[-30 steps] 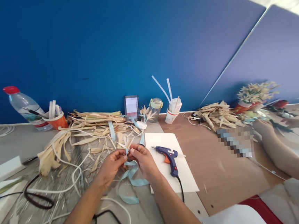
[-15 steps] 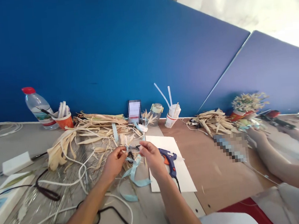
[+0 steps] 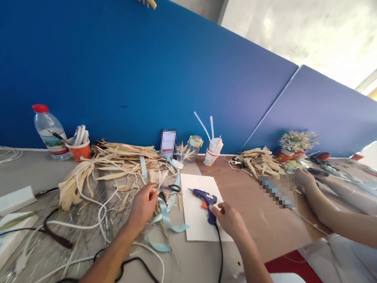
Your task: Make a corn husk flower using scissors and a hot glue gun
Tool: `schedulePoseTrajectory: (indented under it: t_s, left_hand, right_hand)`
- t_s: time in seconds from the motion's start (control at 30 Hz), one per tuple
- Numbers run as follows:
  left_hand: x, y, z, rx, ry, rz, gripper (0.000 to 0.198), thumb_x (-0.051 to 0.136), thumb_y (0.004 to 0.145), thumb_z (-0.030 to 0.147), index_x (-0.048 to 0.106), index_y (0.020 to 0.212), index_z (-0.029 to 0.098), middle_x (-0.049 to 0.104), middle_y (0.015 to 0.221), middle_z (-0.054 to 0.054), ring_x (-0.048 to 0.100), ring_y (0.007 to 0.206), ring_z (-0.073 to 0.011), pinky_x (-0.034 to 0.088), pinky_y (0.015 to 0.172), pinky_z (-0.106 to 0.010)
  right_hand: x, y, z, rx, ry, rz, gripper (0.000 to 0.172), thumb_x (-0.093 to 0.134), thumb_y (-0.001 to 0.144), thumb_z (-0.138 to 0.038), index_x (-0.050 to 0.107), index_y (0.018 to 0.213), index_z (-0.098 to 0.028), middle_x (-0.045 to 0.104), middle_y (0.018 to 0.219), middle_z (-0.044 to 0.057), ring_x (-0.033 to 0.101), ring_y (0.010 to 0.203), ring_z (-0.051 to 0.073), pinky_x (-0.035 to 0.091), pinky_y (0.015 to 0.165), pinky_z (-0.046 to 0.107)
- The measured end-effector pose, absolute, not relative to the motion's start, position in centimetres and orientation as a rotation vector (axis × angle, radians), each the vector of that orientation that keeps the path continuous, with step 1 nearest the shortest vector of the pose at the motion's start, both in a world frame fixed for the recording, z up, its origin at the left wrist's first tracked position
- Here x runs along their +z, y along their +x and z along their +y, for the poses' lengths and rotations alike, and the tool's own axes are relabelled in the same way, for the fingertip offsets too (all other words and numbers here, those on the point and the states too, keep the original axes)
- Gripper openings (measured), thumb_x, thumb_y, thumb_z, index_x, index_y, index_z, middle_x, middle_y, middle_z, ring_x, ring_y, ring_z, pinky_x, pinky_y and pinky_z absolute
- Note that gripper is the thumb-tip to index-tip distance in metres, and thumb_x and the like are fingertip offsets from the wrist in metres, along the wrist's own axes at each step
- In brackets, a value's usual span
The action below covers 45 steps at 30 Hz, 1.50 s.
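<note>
My left hand [image 3: 145, 201] is closed in a pinch, its fingertips at the base of a small pale flower-like piece of corn husk [image 3: 161, 178]. My right hand [image 3: 231, 220] has its curled fingers on the handle of a blue hot glue gun [image 3: 205, 196] with an orange trigger. Its nozzle points to the left over a white sheet of paper [image 3: 196, 229]. Scissors [image 3: 174, 187] lie by my left hand, mostly hidden among husk scraps. A light blue ribbon [image 3: 166, 216] curls below them.
Dried corn husks [image 3: 123, 153], a phone [image 3: 169, 143], a jar [image 3: 194, 146] and a paper cup [image 3: 211, 156] stand along the blue partition. White cables [image 3: 104, 210] and a power strip [image 3: 2, 239] are on the left. Another person's hand [image 3: 306, 182] works on the right.
My right hand has moved away from the scissors, rightward and down to the glue gun's handle. My left hand stays by the husk piece. The view has tilted slightly.
</note>
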<state>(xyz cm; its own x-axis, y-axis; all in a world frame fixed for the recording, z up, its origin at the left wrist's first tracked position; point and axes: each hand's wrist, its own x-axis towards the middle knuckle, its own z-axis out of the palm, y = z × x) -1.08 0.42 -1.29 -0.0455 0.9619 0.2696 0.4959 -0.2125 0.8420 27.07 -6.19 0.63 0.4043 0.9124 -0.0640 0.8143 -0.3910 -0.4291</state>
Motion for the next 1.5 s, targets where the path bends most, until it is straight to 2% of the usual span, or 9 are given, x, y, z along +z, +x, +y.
schedulePoseTrajectory:
  t_s: [0.1, 0.23, 0.33, 0.53, 0.67, 0.77, 0.93, 1.2, 1.5]
  left_hand:
    - [-1.5, -1.2, 0.5, 1.182, 1.814, 1.572, 0.028, 0.050, 0.077, 0.029, 0.065, 0.098, 0.018, 0.066, 0.073, -0.003, 0.060, 0.067, -0.0190, 0.043, 0.064, -0.028]
    - [-1.4, -1.3, 0.5, 1.163, 1.853, 1.599, 0.028, 0.049, 0.078, 0.028, 0.064, 0.099, 0.019, 0.068, 0.076, -0.004, 0.062, 0.071, -0.0198, 0.045, 0.068, -0.028]
    - [-1.4, -1.3, 0.6, 1.160, 1.858, 1.609, 0.027, 0.049, 0.079, 0.028, 0.064, 0.099, 0.021, 0.068, 0.078, -0.003, 0.062, 0.074, -0.0205, 0.045, 0.070, -0.028]
    - [-1.7, -1.3, 0.7, 1.171, 1.840, 1.594, 0.028, 0.048, 0.079, 0.030, 0.064, 0.099, 0.020, 0.068, 0.079, -0.004, 0.063, 0.072, -0.0202, 0.045, 0.068, -0.028]
    - [-1.8, -1.4, 0.7, 1.176, 1.836, 1.587, 0.028, 0.048, 0.079, 0.030, 0.064, 0.098, 0.020, 0.068, 0.077, -0.004, 0.062, 0.071, -0.0197, 0.044, 0.065, -0.027]
    - [-1.8, -1.3, 0.7, 1.173, 1.825, 1.575, 0.027, 0.048, 0.079, 0.029, 0.064, 0.098, 0.020, 0.067, 0.077, -0.003, 0.061, 0.071, -0.0196, 0.044, 0.066, -0.028]
    - [-1.6, -1.1, 0.5, 1.130, 1.785, 1.593, 0.030, 0.048, 0.079, 0.030, 0.065, 0.100, 0.017, 0.065, 0.070, -0.003, 0.059, 0.066, -0.0199, 0.042, 0.063, -0.028]
    - [-1.5, -1.3, 0.5, 1.122, 1.790, 1.603, 0.027, 0.047, 0.079, 0.027, 0.065, 0.096, 0.017, 0.065, 0.074, -0.003, 0.058, 0.067, -0.0185, 0.042, 0.065, -0.028]
    - [-2.0, -1.4, 0.7, 1.106, 1.821, 1.650, 0.027, 0.046, 0.079, 0.025, 0.064, 0.098, 0.016, 0.063, 0.067, -0.001, 0.056, 0.062, -0.0174, 0.043, 0.062, -0.028]
  right_hand:
    - [0.6, 25.7, -5.5, 0.454, -2.413, -1.569, 0.045, 0.047, 0.079, -0.056, 0.065, 0.089, -0.017, 0.070, 0.084, 0.014, 0.065, 0.081, 0.027, 0.042, 0.064, 0.032]
    - [0.4, 24.9, -4.4, 0.411, -2.511, -1.549, 0.040, 0.052, 0.077, -0.052, 0.064, 0.092, -0.017, 0.069, 0.094, 0.017, 0.065, 0.088, 0.028, 0.043, 0.065, 0.033]
    - [-0.3, 25.4, -4.1, 0.463, -2.446, -1.465, 0.032, 0.059, 0.072, -0.048, 0.063, 0.083, -0.019, 0.070, 0.084, 0.012, 0.065, 0.081, 0.026, 0.043, 0.062, 0.031]
    - [-0.6, 26.7, -4.9, 0.707, -1.951, -1.086, 0.024, 0.063, 0.067, -0.040, 0.053, 0.060, -0.020, 0.052, 0.050, -0.002, 0.054, 0.051, 0.016, 0.040, 0.049, 0.027]
    - [0.9, 27.0, -5.7, 1.147, -1.362, -0.722, 0.026, 0.073, 0.061, -0.035, 0.057, 0.072, -0.018, 0.060, 0.066, 0.001, 0.055, 0.054, 0.014, 0.046, 0.052, 0.028]
    - [2.5, 26.6, -6.1, 1.442, -0.932, -0.570, 0.023, 0.074, 0.062, -0.031, 0.059, 0.074, -0.019, 0.057, 0.069, -0.001, 0.046, 0.049, 0.009, 0.042, 0.050, 0.025]
    - [4.1, 24.3, -5.3, 1.701, -0.734, -0.642, 0.025, 0.066, 0.071, -0.041, 0.062, 0.083, -0.020, 0.047, 0.066, -0.003, 0.038, 0.049, 0.008, 0.037, 0.053, 0.025]
    - [4.0, 21.0, -2.9, 1.765, -0.621, -0.922, 0.038, 0.075, 0.060, -0.043, 0.064, 0.089, -0.020, 0.051, 0.084, 0.002, 0.034, 0.052, 0.007, 0.034, 0.053, 0.025]
    - [0.9, 20.1, -3.3, 1.452, -1.057, -1.380, 0.033, 0.068, 0.072, -0.046, 0.064, 0.090, -0.019, 0.060, 0.085, 0.004, 0.052, 0.069, 0.014, 0.042, 0.066, 0.028]
